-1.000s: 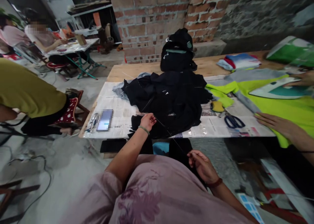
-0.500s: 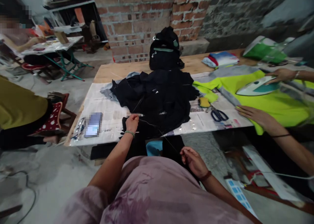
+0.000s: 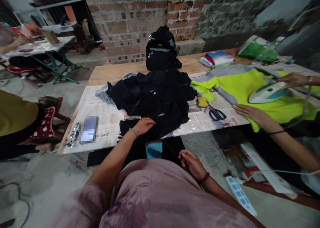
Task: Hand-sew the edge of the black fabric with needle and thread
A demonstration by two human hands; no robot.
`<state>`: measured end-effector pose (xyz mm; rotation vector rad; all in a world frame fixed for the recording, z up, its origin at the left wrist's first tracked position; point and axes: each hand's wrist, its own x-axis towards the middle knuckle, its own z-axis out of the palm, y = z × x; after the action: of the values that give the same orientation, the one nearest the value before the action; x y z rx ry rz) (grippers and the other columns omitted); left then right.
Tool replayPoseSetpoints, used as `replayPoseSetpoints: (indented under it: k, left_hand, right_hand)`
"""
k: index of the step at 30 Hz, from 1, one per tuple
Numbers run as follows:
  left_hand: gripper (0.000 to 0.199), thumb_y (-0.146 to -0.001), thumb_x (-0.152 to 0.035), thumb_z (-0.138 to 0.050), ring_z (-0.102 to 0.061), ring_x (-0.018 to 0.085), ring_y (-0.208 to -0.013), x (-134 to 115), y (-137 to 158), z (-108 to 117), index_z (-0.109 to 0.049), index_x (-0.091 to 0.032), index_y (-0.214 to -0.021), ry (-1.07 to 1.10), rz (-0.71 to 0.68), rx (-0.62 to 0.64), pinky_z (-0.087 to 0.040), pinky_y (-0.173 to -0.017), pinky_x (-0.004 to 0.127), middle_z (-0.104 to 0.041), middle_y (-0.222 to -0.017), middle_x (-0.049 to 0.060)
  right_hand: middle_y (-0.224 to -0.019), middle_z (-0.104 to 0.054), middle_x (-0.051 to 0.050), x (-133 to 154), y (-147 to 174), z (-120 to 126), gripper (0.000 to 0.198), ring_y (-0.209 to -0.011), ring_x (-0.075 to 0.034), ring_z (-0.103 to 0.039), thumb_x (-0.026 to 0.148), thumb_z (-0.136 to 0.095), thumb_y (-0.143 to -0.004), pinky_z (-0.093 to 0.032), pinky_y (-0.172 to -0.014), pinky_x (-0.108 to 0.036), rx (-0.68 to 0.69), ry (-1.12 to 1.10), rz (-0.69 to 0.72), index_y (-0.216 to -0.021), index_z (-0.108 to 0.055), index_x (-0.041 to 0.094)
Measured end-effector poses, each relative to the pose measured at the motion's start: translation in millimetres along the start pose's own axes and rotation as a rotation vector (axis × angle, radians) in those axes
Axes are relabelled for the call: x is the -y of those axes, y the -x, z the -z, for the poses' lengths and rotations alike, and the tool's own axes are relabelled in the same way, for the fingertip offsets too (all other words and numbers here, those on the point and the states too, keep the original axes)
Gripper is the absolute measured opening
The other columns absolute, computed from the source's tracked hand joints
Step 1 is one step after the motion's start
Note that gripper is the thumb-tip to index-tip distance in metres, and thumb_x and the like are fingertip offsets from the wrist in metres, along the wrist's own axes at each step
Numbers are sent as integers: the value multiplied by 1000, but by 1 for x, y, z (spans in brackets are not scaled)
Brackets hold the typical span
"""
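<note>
A dark, crumpled black garment (image 3: pixel 160 98) lies spread over the newspaper-covered table in front of me. My left hand (image 3: pixel 144 125) is over its near edge, fingers pressed together and pointing right. A thin pale thread (image 3: pixel 168 144) runs from near those fingertips down to my right hand (image 3: pixel 191 161), held low above my lap at the table's front edge. The right fingers are curled in a pinch on the thread; any needle there is too small to make out. Dark-handled scissors (image 3: pixel 217 114) and a yellow-and-black object (image 3: pixel 202 102) lie to the garment's right.
At the right, a co-worker's hands press a neon-yellow garment (image 3: pixel 232 81) with an iron (image 3: pixel 268 93). A phone (image 3: pixel 89 129) lies at the left on the newspaper (image 3: pixel 107 121). Behind stand a black backpack (image 3: pixel 161 51) and folded cloths (image 3: pixel 217 58). A power strip (image 3: pixel 240 194) is below.
My left hand has moved right along the garment's near edge, closer to my right hand, and the thread's visible span is shorter. The co-worker's iron has shifted right. The view has turned slightly.
</note>
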<state>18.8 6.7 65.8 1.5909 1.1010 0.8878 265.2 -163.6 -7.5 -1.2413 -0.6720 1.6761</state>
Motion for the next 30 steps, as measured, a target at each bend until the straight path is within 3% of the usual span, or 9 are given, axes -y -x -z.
replayPoseSetpoints:
  k: [2, 5, 12, 20, 30]
  left_hand:
    - [27, -48, 1, -61, -58, 17, -75, 3, -4, -6, -66, -25, -53, -111, -38, 59, -43, -85, 27, -66, -74, 0]
    - [29, -43, 6, -61, -57, 16, -77, 3, -7, -10, -63, -23, -47, -222, 15, 135, -42, -81, 24, -65, -76, 1]
    - [17, -48, -5, -71, -58, 13, -70, -11, -2, 3, -62, -20, -47, -101, 119, 330, -44, -70, 20, -66, -75, 0]
    - [2, -61, -15, -69, -58, 11, -72, -15, 6, 13, -68, -14, -63, 230, 259, 275, -44, -68, 18, -68, -82, 6]
    - [11, -67, -21, -68, -57, 10, -60, -12, 12, 10, -61, -12, -66, 436, 302, 229, -44, -60, 20, -63, -66, 4]
  right_hand:
    - [-67, -58, 1, 0, 2, 1, 29, -40, -6, -44, 42, -68, -65, -24, -38, -19, -2, 2, -3, -77, -57, 18]
    - [-66, -57, 1, 0, 4, 3, 27, -40, -5, -43, 41, -67, -65, -23, -39, -19, -6, 1, 0, -77, -58, 18]
    - [-66, -58, 1, -7, 3, 12, 27, -41, -6, -43, 41, -67, -66, -25, -39, -19, -24, -2, 4, -78, -58, 18]
    - [-65, -58, 1, -9, -3, 10, 30, -40, -6, -44, 44, -68, -64, -25, -39, -20, -28, 8, -6, -78, -58, 18]
    - [-67, -58, 1, -15, -8, 11, 31, -42, -6, -45, 45, -66, -66, -26, -41, -20, 1, 38, 13, -79, -57, 18]
